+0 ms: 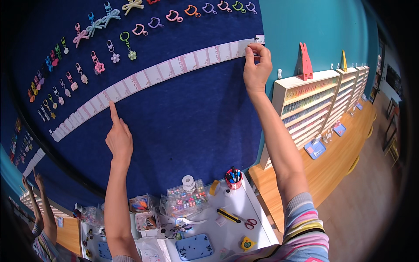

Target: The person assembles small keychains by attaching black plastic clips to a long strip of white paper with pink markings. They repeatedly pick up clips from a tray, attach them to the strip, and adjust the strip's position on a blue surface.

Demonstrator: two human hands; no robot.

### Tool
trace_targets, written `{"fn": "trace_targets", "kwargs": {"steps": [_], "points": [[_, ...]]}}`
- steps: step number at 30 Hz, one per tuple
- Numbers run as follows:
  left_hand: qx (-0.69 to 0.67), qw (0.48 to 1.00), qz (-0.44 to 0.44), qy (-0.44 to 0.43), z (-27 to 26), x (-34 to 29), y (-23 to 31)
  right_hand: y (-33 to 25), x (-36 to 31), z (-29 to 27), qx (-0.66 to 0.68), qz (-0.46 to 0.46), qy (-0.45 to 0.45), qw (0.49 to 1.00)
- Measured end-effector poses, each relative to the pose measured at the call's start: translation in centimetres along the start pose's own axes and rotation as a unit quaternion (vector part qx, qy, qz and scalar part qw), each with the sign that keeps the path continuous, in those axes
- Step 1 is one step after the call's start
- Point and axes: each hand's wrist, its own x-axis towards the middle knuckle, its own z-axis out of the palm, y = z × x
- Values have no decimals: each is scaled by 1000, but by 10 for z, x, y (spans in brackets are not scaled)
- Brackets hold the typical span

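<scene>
A long paper strip (161, 72) of white panels with pink borders runs across a dark blue felt board (183, 126). My right hand (257, 70) is at the strip's right end, thumb and forefinger pinched together on its edge. A small black piece (256, 39) sits just above that hand. Further left, my left hand (118, 135) points upward; its index fingertip touches the lower edge of the strip, and the other fingers are curled. Above the strip hang rows of keychains, including a pink cat-shaped clasp (174, 16) and a green ring with a flower (132, 54).
Below, a white table holds a bead box (187, 198), a blue tray (195, 247) of small dark pieces, a yellow cutter (228, 215), scissors (250, 223) and a pen cup (233, 179). Wooden shelves (305, 100) stand on a long wooden table at right. A mirror is at left.
</scene>
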Motion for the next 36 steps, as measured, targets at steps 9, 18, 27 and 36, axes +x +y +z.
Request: {"fn": "trace_targets", "kwargs": {"steps": [9, 18, 27, 36], "points": [[12, 1000, -5, 2, 2, -4, 1, -71, -90, 37, 268, 24, -246, 931], [-1, 1000, -17, -8, -2, -1, 11, -87, -111, 79, 278, -23, -328, 903], [-3, 1000, -15, -8, -2, -2, 9, -56, -87, 54, 252, 24, -251, 934], [14, 1000, -14, 1, -2, -1, 11, -19, -46, 15, 263, 108, -150, 947]]}}
